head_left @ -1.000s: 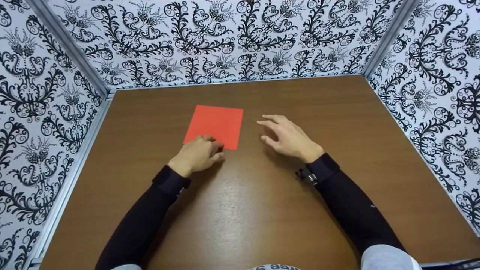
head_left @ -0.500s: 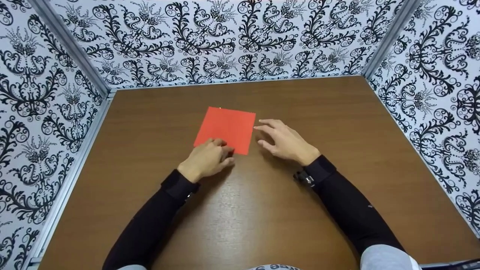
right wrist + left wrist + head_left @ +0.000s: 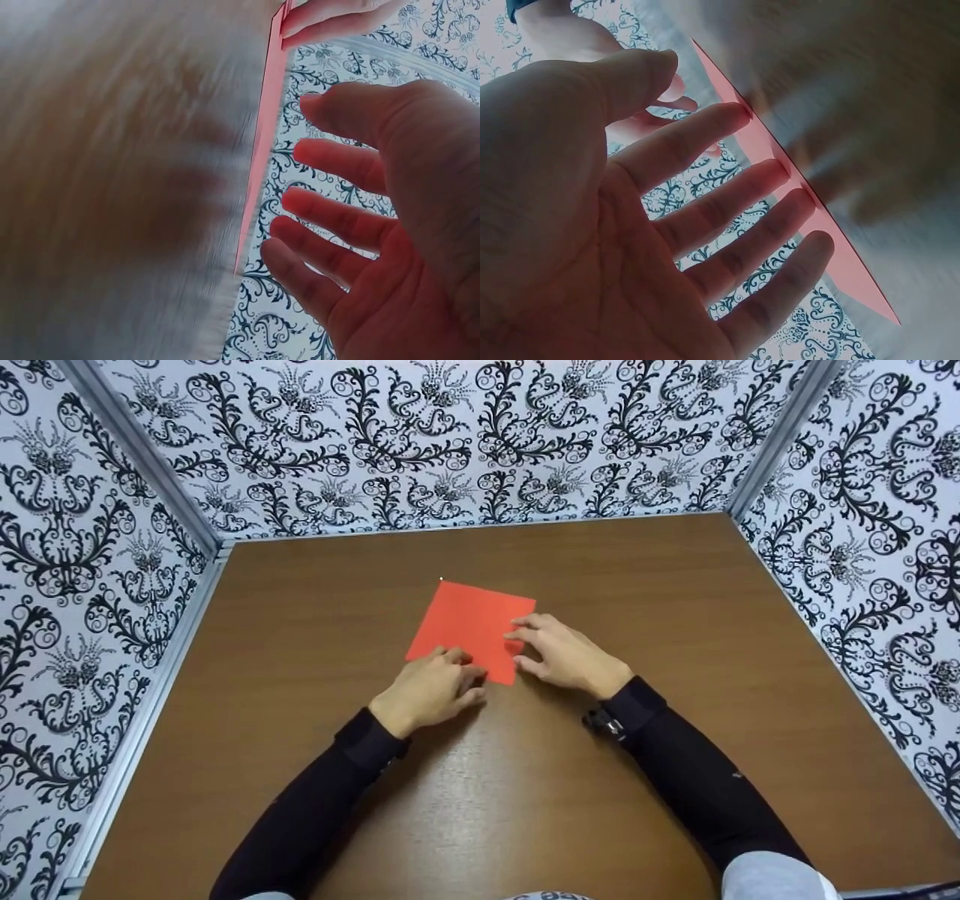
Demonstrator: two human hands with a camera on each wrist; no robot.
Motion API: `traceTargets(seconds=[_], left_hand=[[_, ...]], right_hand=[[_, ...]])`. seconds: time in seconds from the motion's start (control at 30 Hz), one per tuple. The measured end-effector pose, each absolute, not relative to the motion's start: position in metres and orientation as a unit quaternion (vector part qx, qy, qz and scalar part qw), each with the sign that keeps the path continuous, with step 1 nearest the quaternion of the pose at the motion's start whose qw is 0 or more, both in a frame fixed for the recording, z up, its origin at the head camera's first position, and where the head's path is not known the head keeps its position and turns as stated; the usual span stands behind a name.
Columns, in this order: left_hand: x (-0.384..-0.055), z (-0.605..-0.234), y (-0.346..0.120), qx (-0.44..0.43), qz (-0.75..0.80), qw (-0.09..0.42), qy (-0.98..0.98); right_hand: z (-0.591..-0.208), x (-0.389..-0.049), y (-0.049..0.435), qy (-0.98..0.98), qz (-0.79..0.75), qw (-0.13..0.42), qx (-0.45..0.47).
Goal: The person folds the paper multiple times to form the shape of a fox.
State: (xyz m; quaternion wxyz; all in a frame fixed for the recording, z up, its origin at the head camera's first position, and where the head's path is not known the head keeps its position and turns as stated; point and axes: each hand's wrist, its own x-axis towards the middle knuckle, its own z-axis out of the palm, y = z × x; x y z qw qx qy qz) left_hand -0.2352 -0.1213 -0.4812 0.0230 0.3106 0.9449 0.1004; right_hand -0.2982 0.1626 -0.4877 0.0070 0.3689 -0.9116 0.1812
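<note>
Red paper point(image 3: 469, 622): we see it lying on the brown table point(image 3: 480, 817) | left hand point(image 3: 429, 690): our fingers spread, tips on its near part | right hand point(image 3: 571, 655): our fingers spread at its right edge; we cannot tell whether they touch

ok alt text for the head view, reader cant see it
A red square sheet lies on a brown table, a person's left hand touching its near edge and right hand over its right edge. Patterned walls stand behind.

one red sheet point(image 3: 472, 622), two hands point(image 3: 429, 690) point(image 3: 568, 654), one table point(image 3: 300, 592)
</note>
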Motion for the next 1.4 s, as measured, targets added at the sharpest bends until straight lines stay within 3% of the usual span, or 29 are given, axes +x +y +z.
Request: traceTargets(seconds=[0.37,0.93,1.4], left_hand=[[-0.232,-0.482,-0.121,0.321,0.109,0.021,0.940],[-0.245,-0.476,-0.133,0.280,0.122,0.029,0.952],[-0.261,-0.480,-0.146,0.221,0.132,0.071,0.964]], right_hand=[[-0.490,-0.293,0.157,-0.911,0.147,-0.015,0.384],[-0.489,-0.288,0.156,-0.906,0.139,0.008,0.400],[-0.486,-0.288,0.158,-0.890,0.159,0.015,0.427]])
